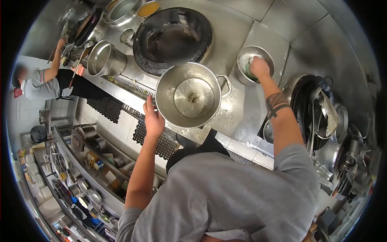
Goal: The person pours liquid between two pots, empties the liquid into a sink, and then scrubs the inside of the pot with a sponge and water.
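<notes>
A large steel pot (165, 97) with a loop handle stands on the steel counter in front of me, with a small dark clump on its inner bottom. My left hand (153, 120) is at the pot's left side, fingers apart and pointing up along the rim. To the right, my right hand (259, 67) reaches into a steel bowl (270, 60) with whitish suds and something green in it. Its fingers are bent down around something that I cannot make out.
Behind the pot sits a black wok burner (173, 38). A tall steel pot (100, 58) stands left of it. Woks and ladles (318, 113) crowd the right side. At the far left another person (44, 82) works at a wok. Shelves with pans lie at lower left.
</notes>
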Available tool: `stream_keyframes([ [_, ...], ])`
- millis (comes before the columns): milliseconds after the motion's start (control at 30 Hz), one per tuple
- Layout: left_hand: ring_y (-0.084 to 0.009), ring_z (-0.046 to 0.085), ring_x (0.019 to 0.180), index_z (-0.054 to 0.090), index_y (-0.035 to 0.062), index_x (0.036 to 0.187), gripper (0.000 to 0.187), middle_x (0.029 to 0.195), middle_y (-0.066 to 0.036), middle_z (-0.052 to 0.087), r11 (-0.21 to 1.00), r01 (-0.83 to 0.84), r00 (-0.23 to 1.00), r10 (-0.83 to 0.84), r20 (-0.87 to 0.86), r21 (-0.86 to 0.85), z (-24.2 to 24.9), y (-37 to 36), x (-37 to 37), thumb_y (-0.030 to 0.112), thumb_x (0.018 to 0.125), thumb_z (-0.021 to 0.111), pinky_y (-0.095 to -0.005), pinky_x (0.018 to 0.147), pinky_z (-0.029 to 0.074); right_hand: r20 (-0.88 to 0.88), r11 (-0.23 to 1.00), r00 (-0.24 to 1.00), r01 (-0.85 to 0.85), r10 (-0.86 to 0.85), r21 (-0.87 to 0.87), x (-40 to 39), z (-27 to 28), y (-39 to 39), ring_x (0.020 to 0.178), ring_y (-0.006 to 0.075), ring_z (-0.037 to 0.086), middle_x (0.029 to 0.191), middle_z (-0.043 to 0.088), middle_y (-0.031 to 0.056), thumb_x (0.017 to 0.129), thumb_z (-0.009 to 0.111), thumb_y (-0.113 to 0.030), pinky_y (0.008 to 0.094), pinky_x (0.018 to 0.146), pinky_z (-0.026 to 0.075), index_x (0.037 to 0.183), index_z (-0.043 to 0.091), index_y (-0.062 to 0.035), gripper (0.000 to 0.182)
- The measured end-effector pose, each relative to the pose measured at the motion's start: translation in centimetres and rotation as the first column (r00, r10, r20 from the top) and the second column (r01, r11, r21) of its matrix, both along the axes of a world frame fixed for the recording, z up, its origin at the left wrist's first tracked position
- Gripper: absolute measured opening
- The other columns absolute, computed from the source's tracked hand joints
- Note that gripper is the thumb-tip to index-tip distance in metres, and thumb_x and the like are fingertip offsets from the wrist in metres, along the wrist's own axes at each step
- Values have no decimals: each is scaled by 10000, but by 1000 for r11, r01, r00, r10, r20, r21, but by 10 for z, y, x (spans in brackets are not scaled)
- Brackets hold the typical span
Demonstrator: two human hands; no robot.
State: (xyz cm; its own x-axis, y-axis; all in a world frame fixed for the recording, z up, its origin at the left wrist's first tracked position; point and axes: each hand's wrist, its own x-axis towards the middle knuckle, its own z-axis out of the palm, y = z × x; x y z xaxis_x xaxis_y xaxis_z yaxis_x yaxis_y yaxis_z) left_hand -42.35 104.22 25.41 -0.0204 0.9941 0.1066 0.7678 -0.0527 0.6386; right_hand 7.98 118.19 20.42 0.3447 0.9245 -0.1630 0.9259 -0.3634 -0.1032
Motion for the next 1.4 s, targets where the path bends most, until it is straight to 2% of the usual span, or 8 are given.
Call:
stream_keyframes([
  [467, -288, 638, 1018, 325, 49, 1581, 703, 1345, -193, 533, 999, 31, 998, -32, 53, 9, -12, 5, -10, 7, 944, 620, -360, 803, 548, 260, 978, 950, -197, 172, 74, -2, -35, -18, 1214, 352, 659, 1213, 704, 247, 863, 651, -224, 432, 1041, 508, 1305, 651, 1, 495],
  [600, -231, 663, 921, 425, 79, 1531, 615, 1256, -162, 605, 988, 66, 998, -62, -28, 140, -17, 15, -20, -20, 945, 583, -343, 777, 546, -340, 942, 926, -248, 163, -224, 67, -39, 9, 1228, 336, 636, 1339, 665, 198, 778, 797, -236, 403, 1025, 498, 1457, 572, -77, 733],
  [733, -128, 638, 716, 653, 12, 1296, 351, 904, -59, 694, 941, 67, 639, 215, 739, -332, -1, 37, -31, 200, 1031, 522, -266, 632, 525, -215, 982, 976, 59, -20, 180, 74, -15, 5, 1043, 285, 682, 1135, 730, 183, 814, 755, -147, 399, 908, 521, 1290, 633, 48, 529],
  [867, -168, 676, 741, 674, -36, 1250, 473, 896, -108, 731, 858, 187, 712, 217, 668, -478, 5, 67, -28, 333, 954, 686, -314, 722, 564, -831, 895, 548, 412, -93, 171, -52, 159, -48, 890, 222, 712, 964, 752, 101, 750, 799, -154, 336, 822, 548, 1135, 693, 46, 447],
  [1033, -416, 727, 1028, 728, -54, 1165, 537, 1056, -297, 734, 924, 262, 915, -146, 375, -279, 4, 93, -28, 397, 874, 748, -417, 894, 560, -805, 995, 590, -19, -65, -95, -219, 182, -82, 925, 199, 732, 1034, 739, 117, 741, 812, -121, 347, 726, 600, 1381, 589, 25, 693],
  [1167, -413, 724, 908, 750, -43, 1127, 483, 927, -274, 728, 958, 248, 873, -156, 462, -145, -7, 95, -34, 379, 892, 739, -429, 829, 568, -390, 871, 920, -169, -28, -462, -305, 55, -40, 586, 381, 718, 954, 687, 341, 810, 605, -81, 424, 551, 615, 1214, 544, 184, 487],
  [1300, -418, 702, 833, 768, -18, 1103, 427, 880, -264, 700, 945, 310, 838, -221, 499, -101, -7, 102, -45, 354, 897, 729, -445, 765, 568, 66, 986, 994, -81, 91, -144, -313, -106, -20, 1191, 397, 638, 1178, 665, 241, 804, 777, -274, 463, 968, 539, 1066, 637, 75, 458],
  [1400, -425, 700, 823, 776, -2, 1089, 393, 877, -260, 698, 948, 314, 816, -238, 527, -59, -24, 104, -45, 332, 891, 720, -465, 747, 570, -650, 996, 756, 75, -84, -41, -363, -99, -41, 1164, 344, 656, 1217, 680, 186, 872, 725, -237, 494, 944, 518, 1158, 669, -10, 370],
])
